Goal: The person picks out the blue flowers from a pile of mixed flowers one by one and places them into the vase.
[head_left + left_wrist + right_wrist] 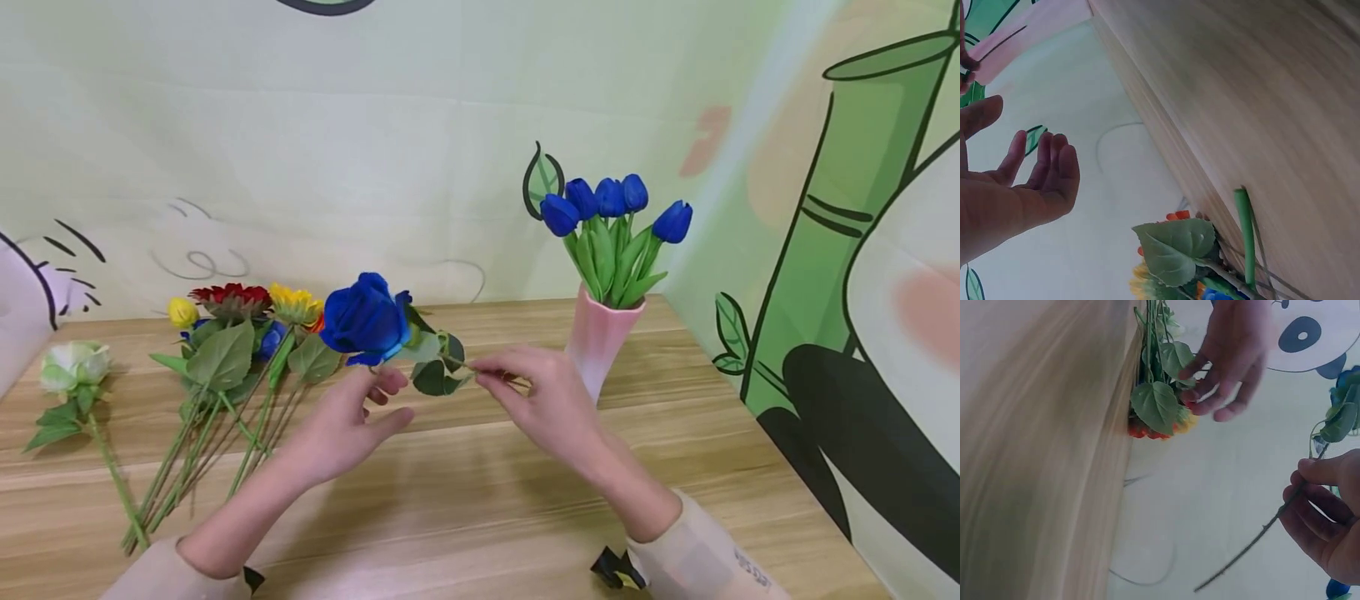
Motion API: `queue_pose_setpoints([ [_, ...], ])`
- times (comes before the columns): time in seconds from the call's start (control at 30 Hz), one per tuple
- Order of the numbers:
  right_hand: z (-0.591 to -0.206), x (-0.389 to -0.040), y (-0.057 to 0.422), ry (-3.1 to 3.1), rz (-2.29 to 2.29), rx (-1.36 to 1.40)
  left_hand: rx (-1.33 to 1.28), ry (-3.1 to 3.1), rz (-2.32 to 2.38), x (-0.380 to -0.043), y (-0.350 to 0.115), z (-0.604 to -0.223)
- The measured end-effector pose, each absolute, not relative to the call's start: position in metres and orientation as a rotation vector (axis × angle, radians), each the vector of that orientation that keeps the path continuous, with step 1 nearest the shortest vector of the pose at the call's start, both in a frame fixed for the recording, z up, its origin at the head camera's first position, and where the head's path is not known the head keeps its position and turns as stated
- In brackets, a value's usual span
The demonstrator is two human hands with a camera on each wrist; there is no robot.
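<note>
My right hand (551, 404) pinches the thin stem of a blue rose (365, 319) between thumb and fingers. The rose is held sideways above the table, its bloom toward the left. In the right wrist view the bare lower stem (1235, 556) runs down past the fingers. My left hand (347, 421) is just below the bloom, palm up, fingers loosely bent and apart, with nothing in them. To the right, blue tulips (610, 198) with green leaves stand in a pink and white vase (600, 337), partly behind my right hand.
A pile of flowers lies on the left of the wooden table (465, 517), with a red flower (232, 300), a yellow flower (295, 306) and several stems. Left of it lies a white flower (75, 367). A patterned backdrop (420, 167) rises behind the table.
</note>
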State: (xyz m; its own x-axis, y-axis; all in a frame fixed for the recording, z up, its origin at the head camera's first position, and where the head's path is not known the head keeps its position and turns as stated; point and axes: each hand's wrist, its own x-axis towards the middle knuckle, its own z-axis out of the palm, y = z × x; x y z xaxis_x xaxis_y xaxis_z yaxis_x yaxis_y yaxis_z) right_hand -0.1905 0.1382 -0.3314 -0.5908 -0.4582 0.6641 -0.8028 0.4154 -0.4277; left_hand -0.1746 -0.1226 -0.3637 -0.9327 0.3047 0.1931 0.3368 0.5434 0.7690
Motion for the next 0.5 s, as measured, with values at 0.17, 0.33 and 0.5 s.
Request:
queue_pose_setpoints([
  [0.17, -0.323, -0.19, 0.14, -2.116, 0.904, 1.092, -0.644, -2.714, -1.321, -0.176, -0.128, -0.367],
  [0.33, -0.313, -0.188, 0.142, -2.06, 0.844, 1.096, -0.712, -2.662, -1.282, -0.174, -0.134, -0.371],
  [0.5, -0.307, -0.188, 0.143, -2.009, 0.796, 1.105, -0.674, -2.695, -1.267, -0.173, -0.136, -0.372],
])
